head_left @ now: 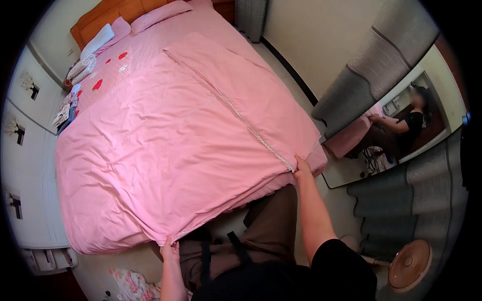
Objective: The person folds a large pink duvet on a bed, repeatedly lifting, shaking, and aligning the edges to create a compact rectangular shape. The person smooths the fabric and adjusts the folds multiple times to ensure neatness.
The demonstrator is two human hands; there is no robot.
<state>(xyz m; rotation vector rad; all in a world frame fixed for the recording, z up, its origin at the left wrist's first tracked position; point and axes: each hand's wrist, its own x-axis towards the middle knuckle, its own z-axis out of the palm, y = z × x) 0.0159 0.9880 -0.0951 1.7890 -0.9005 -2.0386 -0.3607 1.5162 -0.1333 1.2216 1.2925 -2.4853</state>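
Prints: dark tree motifs repeat on the white wardrobe (37,155) at 9 o'clock; red flower shapes mark a panel (98,84) on the bedding at 10.

Surroundings: wooden headboard (108,17) between 10 and 11, with a white pillow (99,39) and pink pillow (160,16) near it. A clothes pile (67,110) lies along the bed's edge between 9 and 10. Grey curtain (351,90) at 2; mirror (401,123) near 3, reflecting a seated figure. Round tan fan (409,266) at 4. Floral cloth (131,285) on the floor at 7. The person's brown trousers (271,226) fill the space between the forearms, just beside the bed end.

Material: pink quilt (160,145) spreads over the bed from the centre towards 8 and 12; soft, creased, most rumpled at 8. A pale braided trim (246,125) runs diagonally to the right hand.

Grip: left hand (170,249), at 7, closed, thumb and fingers pinching the quilt's near edge. Right hand (301,168), between 3 and 4, likewise closed on the quilt beside the trim's end.
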